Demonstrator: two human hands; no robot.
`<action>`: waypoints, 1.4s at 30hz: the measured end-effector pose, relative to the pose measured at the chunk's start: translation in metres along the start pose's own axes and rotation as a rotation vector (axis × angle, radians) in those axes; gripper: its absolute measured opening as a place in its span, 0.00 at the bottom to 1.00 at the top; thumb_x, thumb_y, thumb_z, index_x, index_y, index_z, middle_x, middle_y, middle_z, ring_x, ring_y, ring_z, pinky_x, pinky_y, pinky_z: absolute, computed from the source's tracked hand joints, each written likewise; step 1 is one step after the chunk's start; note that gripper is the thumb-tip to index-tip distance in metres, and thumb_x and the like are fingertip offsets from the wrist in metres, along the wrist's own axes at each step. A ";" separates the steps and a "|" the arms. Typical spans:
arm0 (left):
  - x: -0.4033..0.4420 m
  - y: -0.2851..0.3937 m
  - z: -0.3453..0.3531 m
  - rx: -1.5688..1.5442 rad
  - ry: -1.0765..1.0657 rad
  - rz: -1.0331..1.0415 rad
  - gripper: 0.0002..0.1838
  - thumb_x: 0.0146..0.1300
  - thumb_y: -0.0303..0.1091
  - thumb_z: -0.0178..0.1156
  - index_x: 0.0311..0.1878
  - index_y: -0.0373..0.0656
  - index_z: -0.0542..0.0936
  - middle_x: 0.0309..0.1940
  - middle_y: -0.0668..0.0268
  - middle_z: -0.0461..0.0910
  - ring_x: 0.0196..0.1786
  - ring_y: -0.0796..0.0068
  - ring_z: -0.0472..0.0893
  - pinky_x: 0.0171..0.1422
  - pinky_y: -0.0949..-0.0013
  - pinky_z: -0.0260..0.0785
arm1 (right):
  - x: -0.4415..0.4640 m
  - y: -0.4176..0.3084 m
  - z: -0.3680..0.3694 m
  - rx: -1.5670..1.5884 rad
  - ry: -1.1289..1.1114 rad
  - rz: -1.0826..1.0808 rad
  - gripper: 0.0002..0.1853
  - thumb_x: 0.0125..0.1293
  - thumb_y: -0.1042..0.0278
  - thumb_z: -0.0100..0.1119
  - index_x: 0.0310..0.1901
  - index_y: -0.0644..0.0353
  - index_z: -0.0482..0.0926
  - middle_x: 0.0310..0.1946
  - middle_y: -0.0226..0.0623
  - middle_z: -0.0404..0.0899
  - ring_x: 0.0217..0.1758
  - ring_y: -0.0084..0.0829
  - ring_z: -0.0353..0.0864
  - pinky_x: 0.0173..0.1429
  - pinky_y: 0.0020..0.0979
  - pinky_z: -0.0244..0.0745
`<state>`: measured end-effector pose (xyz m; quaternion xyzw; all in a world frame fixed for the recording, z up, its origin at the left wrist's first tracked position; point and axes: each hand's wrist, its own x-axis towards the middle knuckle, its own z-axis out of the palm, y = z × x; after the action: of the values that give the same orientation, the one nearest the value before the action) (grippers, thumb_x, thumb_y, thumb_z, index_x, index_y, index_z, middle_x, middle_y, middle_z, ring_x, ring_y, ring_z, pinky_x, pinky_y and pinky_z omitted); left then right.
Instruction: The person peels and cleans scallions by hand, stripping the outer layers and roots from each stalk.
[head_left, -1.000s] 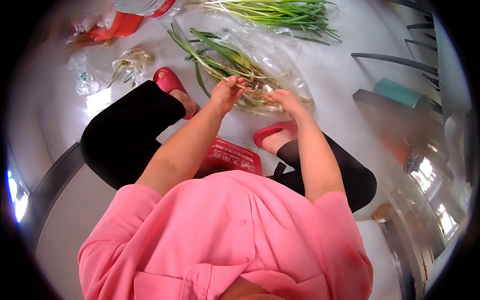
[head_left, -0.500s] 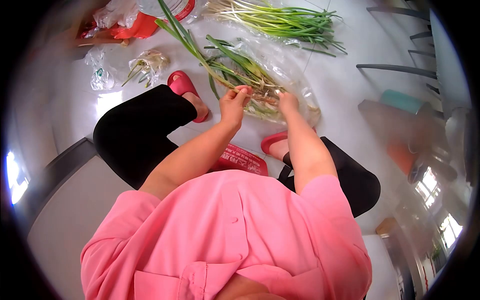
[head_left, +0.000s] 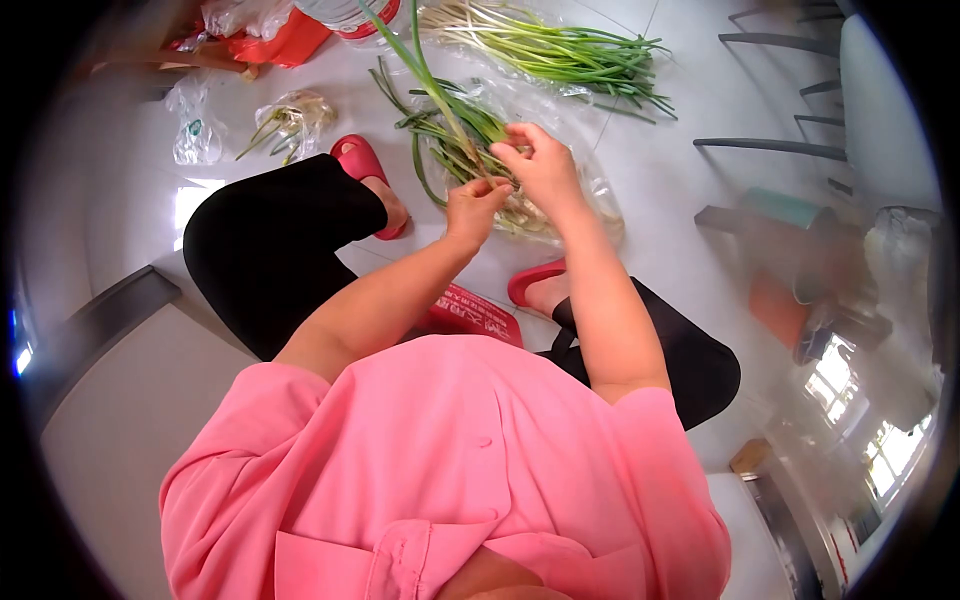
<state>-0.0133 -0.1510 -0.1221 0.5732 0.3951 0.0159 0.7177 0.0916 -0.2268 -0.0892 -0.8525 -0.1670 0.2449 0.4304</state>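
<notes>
Pinched in my left hand [head_left: 476,210] is the lower end of a long green onion [head_left: 436,88], whose leaves point up and away from me. My right hand [head_left: 541,168] is just above and to the right, beside the stalk, with thumb and forefinger apart and the other fingers partly hidden. Beneath both hands, a clear plastic bag [head_left: 603,205] on the floor holds untrimmed green onions [head_left: 432,140] with dry, brownish root ends. Farther off lies a pile of pale-stemmed green onions [head_left: 560,58] on plastic.
Small plastic bags [head_left: 197,125] and a bag with onion scraps [head_left: 297,118] lie at the left. A large clear container [head_left: 350,14] and a red bag [head_left: 285,42] are behind them. A red printed bag [head_left: 470,315] is between my feet; grey rack bars [head_left: 770,148] stand right.
My right hand has risen from the root end to beside the stalk and its fingers have opened. The onion in my left hand now stands more steeply. The view has shifted slightly.
</notes>
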 end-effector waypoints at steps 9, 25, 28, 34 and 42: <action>-0.014 0.008 -0.003 0.284 -0.163 0.092 0.11 0.52 0.26 0.59 0.40 0.34 0.78 0.32 0.68 0.79 0.33 0.81 0.74 0.38 0.75 0.67 | -0.003 -0.025 0.030 -0.063 0.218 -0.093 0.14 0.52 0.59 0.61 0.37 0.57 0.76 0.29 0.36 0.80 0.30 0.32 0.79 0.36 0.31 0.72; 0.022 0.093 -0.060 -0.240 -0.208 0.284 0.13 0.61 0.29 0.54 0.49 0.40 0.74 0.42 0.65 0.78 0.44 0.77 0.77 0.46 0.73 0.71 | -0.012 -0.016 0.007 -0.011 -0.010 -0.140 0.14 0.55 0.63 0.56 0.42 0.58 0.75 0.39 0.38 0.77 0.34 0.37 0.77 0.41 0.33 0.71; 0.019 0.089 -0.053 -0.206 -0.215 0.338 0.11 0.59 0.26 0.57 0.45 0.38 0.76 0.37 0.66 0.79 0.39 0.79 0.78 0.42 0.75 0.73 | -0.021 -0.045 0.009 0.097 0.060 -0.221 0.13 0.54 0.63 0.58 0.40 0.59 0.74 0.40 0.40 0.77 0.34 0.38 0.77 0.40 0.33 0.71; 0.013 0.094 -0.046 -0.136 -0.124 0.370 0.07 0.57 0.25 0.59 0.39 0.37 0.78 0.31 0.68 0.80 0.34 0.81 0.77 0.38 0.78 0.72 | -0.010 -0.031 0.029 0.191 0.224 -0.247 0.11 0.53 0.65 0.58 0.37 0.59 0.74 0.27 0.43 0.76 0.30 0.44 0.76 0.35 0.38 0.70; 0.019 0.096 -0.053 -0.352 0.101 0.350 0.06 0.57 0.26 0.59 0.38 0.38 0.78 0.33 0.67 0.78 0.34 0.79 0.78 0.39 0.76 0.74 | -0.022 0.021 0.036 -0.092 0.343 -0.002 0.07 0.53 0.69 0.52 0.32 0.62 0.69 0.27 0.48 0.75 0.30 0.49 0.74 0.35 0.44 0.68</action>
<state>0.0104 -0.0664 -0.0543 0.4974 0.3162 0.2372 0.7722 0.0549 -0.2260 -0.1185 -0.9005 -0.1032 0.0876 0.4133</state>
